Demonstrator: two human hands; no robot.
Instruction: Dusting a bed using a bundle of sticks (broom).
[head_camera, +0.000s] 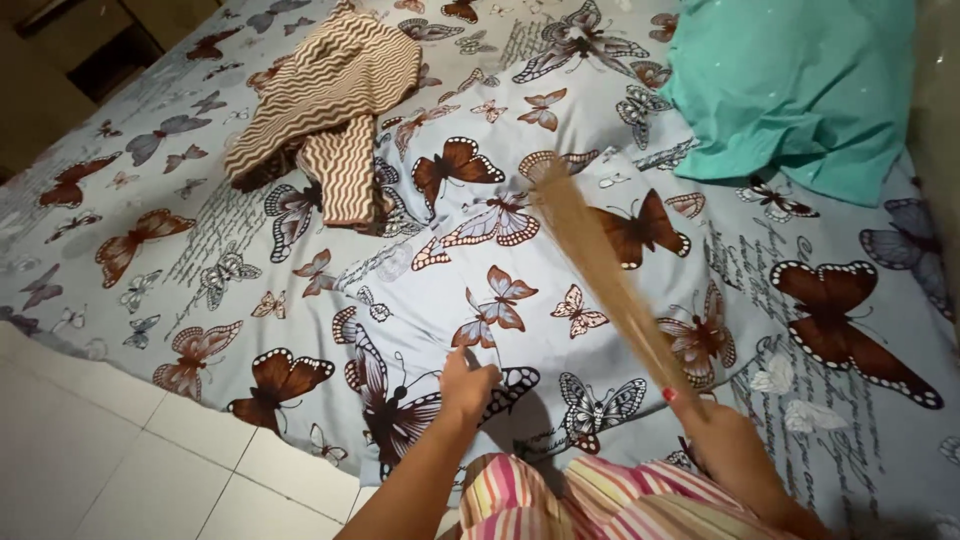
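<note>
Garment: striped cloth (590, 505) in pink, yellow and white, worn by the person, nearest the lens and cut off by the bottom edge.
Floor: pale square tiles (120, 460) at lower left, smooth, with thin dark joints; the sheet's edge hides where they run under the bed.
Sheet: pale blue cotton-like bedsheet (330, 300) printed with brown and grey butterflies and fine script, softly creased, covering the whole bed.
Clothes: brown-and-cream zigzag fabric (330, 110) lying crumpled at upper left on the sheet, folds hiding its true shape.
Left hand: left hand (468, 385) rests on the sheet near the bed's front edge, fingers curled and pinched together on the cloth or something very small; what it grips is too small to tell.
Broom: bundle of thin tan sticks (590, 250), long and flaring, blurred along its length, slanting from the right hand up to the middle of the sheet, its tip over a butterfly print.
Right hand: right hand (715, 425) closed round the broom's lower end, a red-painted nail showing; the fingers are mostly hidden behind the wrist.
Pillow: teal cloth (800, 90) with tiny pale dots at upper right, smooth, cut off by the top edge.
Corner: dark furniture at top left, too dim to make out.
</note>
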